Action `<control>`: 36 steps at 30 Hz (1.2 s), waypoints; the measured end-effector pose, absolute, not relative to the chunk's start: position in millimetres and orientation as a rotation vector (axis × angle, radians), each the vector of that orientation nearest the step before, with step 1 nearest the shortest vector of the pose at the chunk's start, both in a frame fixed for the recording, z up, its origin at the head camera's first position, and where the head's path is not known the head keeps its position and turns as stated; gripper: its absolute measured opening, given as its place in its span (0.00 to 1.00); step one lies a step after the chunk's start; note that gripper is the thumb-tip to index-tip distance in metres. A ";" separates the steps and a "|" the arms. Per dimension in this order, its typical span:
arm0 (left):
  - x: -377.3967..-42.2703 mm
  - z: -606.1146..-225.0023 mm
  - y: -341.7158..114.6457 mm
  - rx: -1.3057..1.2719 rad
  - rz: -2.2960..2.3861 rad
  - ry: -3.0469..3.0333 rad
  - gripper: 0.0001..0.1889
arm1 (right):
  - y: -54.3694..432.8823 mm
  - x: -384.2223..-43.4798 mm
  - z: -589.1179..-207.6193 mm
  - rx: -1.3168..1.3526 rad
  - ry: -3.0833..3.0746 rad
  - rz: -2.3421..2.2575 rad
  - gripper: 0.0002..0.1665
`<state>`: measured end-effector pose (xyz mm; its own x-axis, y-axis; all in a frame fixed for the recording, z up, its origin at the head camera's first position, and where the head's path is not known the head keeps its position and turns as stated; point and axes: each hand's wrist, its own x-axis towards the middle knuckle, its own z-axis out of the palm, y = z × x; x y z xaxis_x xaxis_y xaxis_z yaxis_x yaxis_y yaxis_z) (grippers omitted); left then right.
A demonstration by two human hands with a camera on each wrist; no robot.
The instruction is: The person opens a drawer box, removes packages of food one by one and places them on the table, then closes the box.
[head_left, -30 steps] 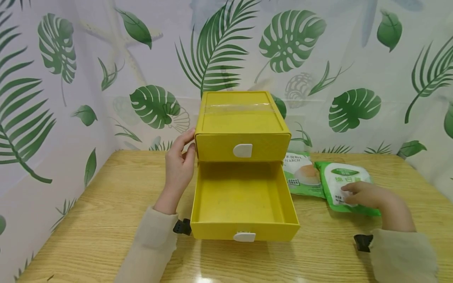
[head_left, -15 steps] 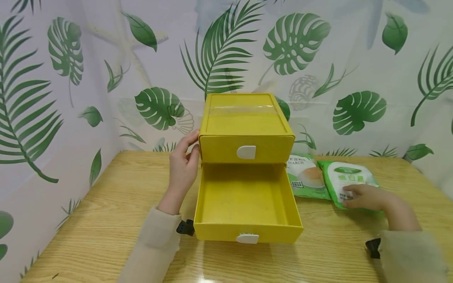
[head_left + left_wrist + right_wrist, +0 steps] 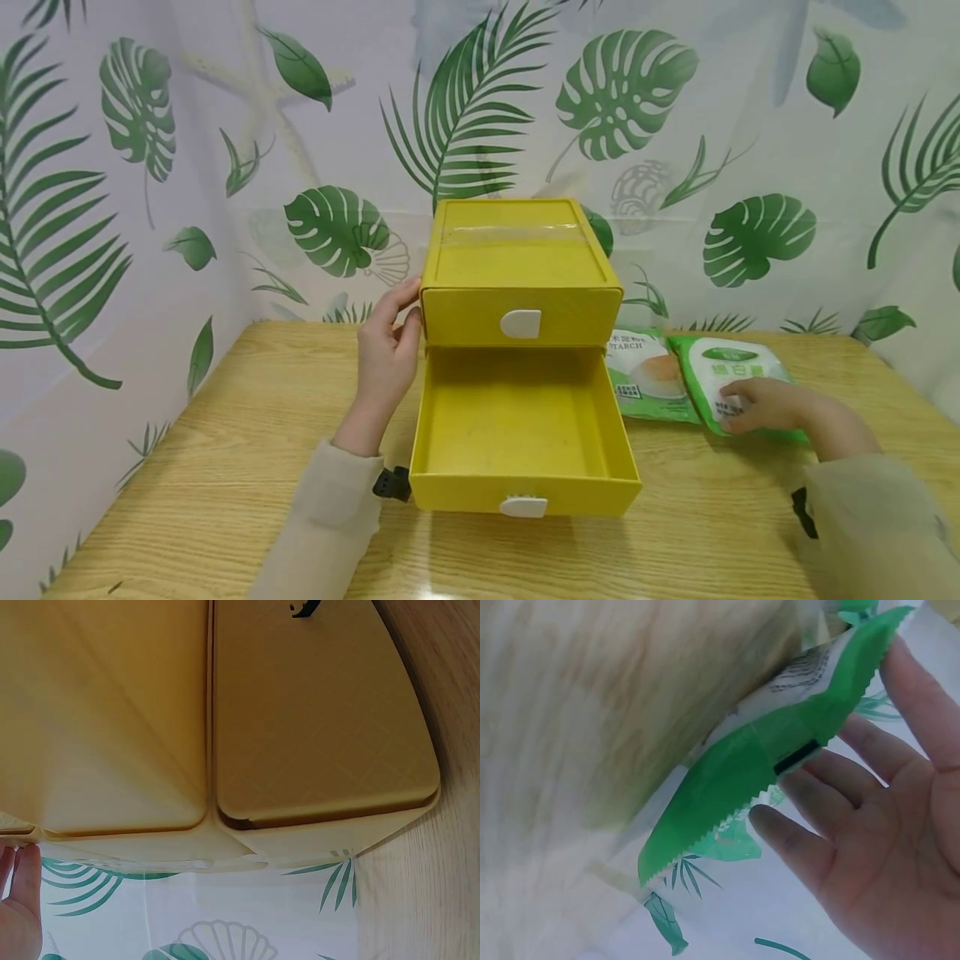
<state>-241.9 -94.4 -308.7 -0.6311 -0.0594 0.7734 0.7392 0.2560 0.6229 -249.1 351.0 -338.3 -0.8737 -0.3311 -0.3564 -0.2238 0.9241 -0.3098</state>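
Note:
A yellow two-tier drawer box (image 3: 525, 250) stands in the middle of the head view. Its lower drawer (image 3: 517, 425) is pulled out with nothing in it, and the upper one is closed. My left hand (image 3: 386, 358) holds the box's left side with the fingertips near the upper tier; in the left wrist view only part of this hand (image 3: 19, 907) shows at the left edge. My right hand (image 3: 787, 412) lies over a white-and-green bag (image 3: 738, 362), touching it. The right wrist view shows its fingers spread and fairly straight across the bag's green serrated edge (image 3: 735, 787), some fingertips hidden behind it.
A green-and-white starch bag (image 3: 648, 375) lies between the drawer box and the other bag, partly behind the box. Everything stands on a wood-grain table (image 3: 247, 467). A leaf-patterned cloth (image 3: 487, 100) hangs behind.
My right hand stays on the white-and-green bag, which has shifted slightly away and to the left beneath it. The right forearm has changed its angle. My left hand keeps its place on the box.

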 end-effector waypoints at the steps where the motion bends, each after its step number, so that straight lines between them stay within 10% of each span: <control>1: -241.7 -308.8 -94.4 -0.620 -1.447 -1.831 0.16 | 351.1 -250.5 -338.4 -0.404 2.672 -0.359 0.43; 36: -243.9 -309.8 -95.8 -0.630 -1.459 -1.821 0.16 | 349.3 -273.6 -338.9 -0.385 2.694 -0.346 0.42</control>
<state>-243.9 -95.8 -309.8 -0.6298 -0.0571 0.7746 0.7436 0.2440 0.6225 -273.6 349.3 -338.9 -0.8839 -0.3139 -0.3468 -0.2160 0.9315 -0.2926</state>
